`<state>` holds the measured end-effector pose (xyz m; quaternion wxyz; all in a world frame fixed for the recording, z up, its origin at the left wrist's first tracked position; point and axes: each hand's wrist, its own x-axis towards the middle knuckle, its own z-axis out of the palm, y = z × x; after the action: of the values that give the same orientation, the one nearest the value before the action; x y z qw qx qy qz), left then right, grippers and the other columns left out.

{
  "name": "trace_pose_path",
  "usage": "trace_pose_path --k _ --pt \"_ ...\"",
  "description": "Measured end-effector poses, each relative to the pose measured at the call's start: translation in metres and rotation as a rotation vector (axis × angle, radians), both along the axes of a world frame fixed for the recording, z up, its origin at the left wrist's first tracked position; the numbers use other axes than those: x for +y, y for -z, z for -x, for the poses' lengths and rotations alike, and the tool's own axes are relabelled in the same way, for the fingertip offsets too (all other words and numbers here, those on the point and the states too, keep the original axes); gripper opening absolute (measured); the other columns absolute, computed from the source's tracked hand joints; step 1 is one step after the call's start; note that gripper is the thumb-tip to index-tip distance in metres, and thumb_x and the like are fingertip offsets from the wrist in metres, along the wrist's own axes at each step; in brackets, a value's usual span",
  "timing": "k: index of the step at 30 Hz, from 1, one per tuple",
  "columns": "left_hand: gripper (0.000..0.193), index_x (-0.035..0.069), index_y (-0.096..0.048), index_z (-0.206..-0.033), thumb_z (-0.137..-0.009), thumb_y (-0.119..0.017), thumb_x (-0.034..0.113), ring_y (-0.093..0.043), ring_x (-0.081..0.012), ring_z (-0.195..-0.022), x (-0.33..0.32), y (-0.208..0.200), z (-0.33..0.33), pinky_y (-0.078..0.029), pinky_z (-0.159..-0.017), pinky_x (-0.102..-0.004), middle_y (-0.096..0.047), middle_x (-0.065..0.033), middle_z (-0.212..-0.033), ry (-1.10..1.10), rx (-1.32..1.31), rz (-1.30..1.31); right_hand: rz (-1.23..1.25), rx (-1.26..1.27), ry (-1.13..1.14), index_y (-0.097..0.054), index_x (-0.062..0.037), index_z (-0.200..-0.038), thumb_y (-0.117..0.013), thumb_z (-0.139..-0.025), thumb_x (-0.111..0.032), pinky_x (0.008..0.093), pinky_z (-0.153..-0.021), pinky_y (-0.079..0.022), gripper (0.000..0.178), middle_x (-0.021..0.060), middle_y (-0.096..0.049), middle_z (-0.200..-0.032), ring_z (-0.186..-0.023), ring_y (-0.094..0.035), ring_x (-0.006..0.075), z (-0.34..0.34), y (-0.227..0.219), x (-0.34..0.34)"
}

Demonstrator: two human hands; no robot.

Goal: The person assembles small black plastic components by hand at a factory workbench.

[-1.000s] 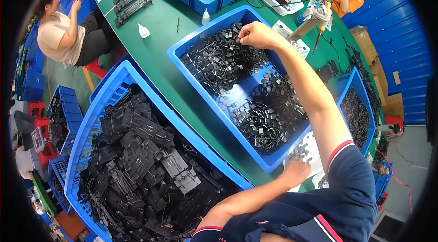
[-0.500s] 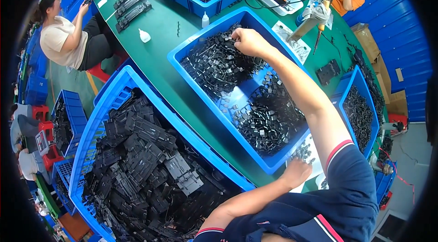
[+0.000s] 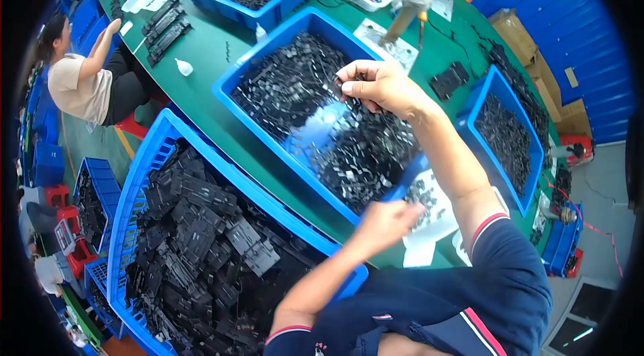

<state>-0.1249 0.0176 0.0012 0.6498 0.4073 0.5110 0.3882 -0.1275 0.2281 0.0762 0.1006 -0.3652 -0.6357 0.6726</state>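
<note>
Green table (image 3: 194, 99): at one o'clock, my right hand (image 3: 384, 86) seems pinched on a bit (image 3: 340, 82), picking; lifting needs care. Left hand (image 3: 386, 225): can't tell.

White bottle (image 3: 184, 67), cardboard (image 3: 515, 35) (boxes, seemingly)

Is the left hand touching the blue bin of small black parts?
Cannot tell: in the head view, the blurred left hand overlaps the blue bin at its near corner, hiding any contact or gap.
</note>
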Motion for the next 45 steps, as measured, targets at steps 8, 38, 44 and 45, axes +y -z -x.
trace_pose_path --k 8,38,44,45 --pt "0.039 -0.002 -0.053 -0.102 -0.090 -0.056 0.035 -0.059 -0.0123 -0.073 0.007 -0.064 0.069 -0.049 -0.068 -0.0242 -0.061 -0.0078 -0.084 -0.298 0.090 -0.112 -0.320 0.028 -0.220 -0.059 -0.0024 -0.097 -0.061 -0.084 -0.011 0.0218 -0.058 -0.044 0.016 0.0004 -0.061 -0.079 -0.068 -0.053 0.0053 -0.075 -0.018 -0.080" --pt "0.038 0.005 -0.044 -0.062 -0.097 -0.038 0.019 -0.044 -0.0089 -0.042 -0.155 -0.177 -0.001 -0.035 -0.042 -0.0239 -0.048 -0.0013 -0.052 -0.057 -0.383 -0.475 0.161 0.301 0.088 -0.041 -0.0046 -0.054 -0.056 -0.084 -0.026 0.0290 -0.032 -0.030 0.040 0.0078 -0.047 -0.045 -0.033 -0.042 0.0171 -0.394 0.000 -0.203" --pt "0.016 0.002 -0.064 -0.090 -0.086 -0.052 0.012 -0.064 -0.0289 -0.077 -0.034 0.010 -0.055 -0.050 -0.068 -0.0360 -0.064 -0.0151 -0.086 -0.056 0.780 -0.675 0.188 0.213 0.560 -0.058 -0.0110 -0.084 -0.056 -0.087 -0.031 0.0170 -0.036 -0.028 0.021 -0.0028 -0.052 -0.065 -0.042 -0.039 0.0031 -0.250 0.018 -0.174" --pt "0.019 0.003 -0.064 -0.097 -0.085 -0.055 0.015 -0.064 -0.0311 -0.083 -0.025 0.020 -0.068 -0.050 -0.071 -0.0378 -0.064 -0.0174 -0.090 -0.088 0.706 -0.473 0.248 0.304 0.645 -0.060 -0.0092 -0.087 -0.056 -0.088 -0.033 0.0170 -0.036 -0.028 0.024 -0.0007 -0.057 -0.069 -0.042 -0.039 0.0029 -0.238 0.024 -0.169"
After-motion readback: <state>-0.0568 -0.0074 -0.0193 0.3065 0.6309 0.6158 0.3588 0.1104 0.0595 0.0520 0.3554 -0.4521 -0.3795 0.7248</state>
